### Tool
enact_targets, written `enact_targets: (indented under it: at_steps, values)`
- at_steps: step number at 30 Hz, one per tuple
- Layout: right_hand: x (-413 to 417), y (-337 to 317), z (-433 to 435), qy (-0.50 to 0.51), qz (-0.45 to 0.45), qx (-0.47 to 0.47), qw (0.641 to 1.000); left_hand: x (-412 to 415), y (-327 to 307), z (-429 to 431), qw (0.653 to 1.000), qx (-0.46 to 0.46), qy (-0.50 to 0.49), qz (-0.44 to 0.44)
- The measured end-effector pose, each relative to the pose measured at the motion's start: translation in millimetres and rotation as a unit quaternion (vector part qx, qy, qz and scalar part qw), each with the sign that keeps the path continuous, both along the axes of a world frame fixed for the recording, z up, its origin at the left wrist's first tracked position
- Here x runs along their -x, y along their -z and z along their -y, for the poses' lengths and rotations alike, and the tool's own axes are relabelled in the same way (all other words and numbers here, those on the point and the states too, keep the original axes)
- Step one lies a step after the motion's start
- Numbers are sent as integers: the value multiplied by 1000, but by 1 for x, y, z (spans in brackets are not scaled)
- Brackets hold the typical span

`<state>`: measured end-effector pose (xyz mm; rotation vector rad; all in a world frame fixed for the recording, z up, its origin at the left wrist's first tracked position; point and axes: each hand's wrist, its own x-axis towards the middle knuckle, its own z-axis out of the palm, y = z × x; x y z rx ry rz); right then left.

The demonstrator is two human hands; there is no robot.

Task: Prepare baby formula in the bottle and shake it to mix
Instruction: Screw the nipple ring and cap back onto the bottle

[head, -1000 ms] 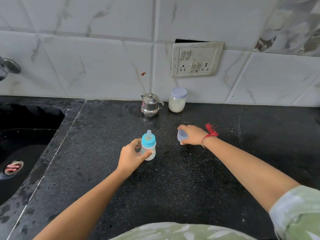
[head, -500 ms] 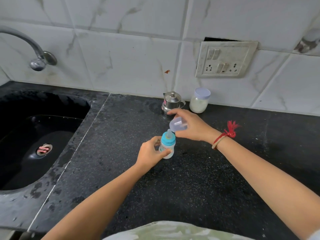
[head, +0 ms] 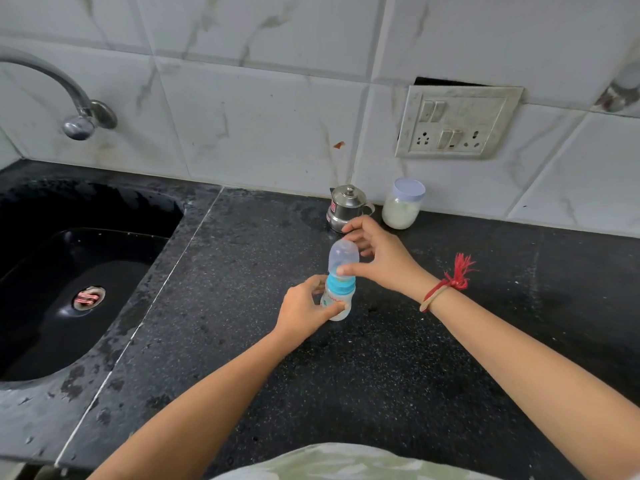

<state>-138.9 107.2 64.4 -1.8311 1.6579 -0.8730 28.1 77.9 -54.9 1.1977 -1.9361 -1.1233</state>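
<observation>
A small baby bottle (head: 338,302) with a blue collar stands upright on the black speckled counter (head: 398,368). My left hand (head: 304,311) grips its lower body from the left. A clear domed cap (head: 343,255) sits over the teat on top of the bottle. My right hand (head: 379,258) holds that cap from the right, thumb at its lower rim and fingers spread behind it. A red thread band is tied at my right wrist.
A small steel lidded pot (head: 347,206) and a jar of white powder (head: 403,207) stand against the tiled wall behind the hands. A black sink (head: 69,271) with a tap (head: 74,109) lies to the left. A switch panel (head: 457,121) is on the wall.
My right hand picked the clear cap up from the counter, carried it left and set it down over the bottle's teat. The left hand kept its hold on the bottle. The camera has turned left.
</observation>
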Motion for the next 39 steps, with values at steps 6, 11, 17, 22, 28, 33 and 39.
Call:
enact_targets:
  at_steps: [6, 11, 17, 22, 28, 33, 39]
  values:
    - [-2, -2, -1, -48, -109, -26, 993, 0, 0, 1, 1000, 12, 7, 13]
    - [-4, -7, 0, -54, -139, -52, 987, 0, 0, 1, 1000, 10, 9, 9]
    - [-10, -9, 1, -59, -174, -79, 980, 0, 2, 3, 1000, 5, 5, 7]
    - [-13, -10, 3, -58, -208, -85, 973, 0, 3, 4, 1000, 5, 4, 7]
    - [-17, -15, 8, -64, -252, -100, 960, 0, 5, 3, 1000, 8, 2, 0]
    - [-20, -14, 15, -66, -295, -95, 949, 0, 6, 3, 1000, 12, -3, 0]
    - [-22, -8, 12, -45, -316, -77, 945, 1, 11, 3, 1000, 18, -6, -11]
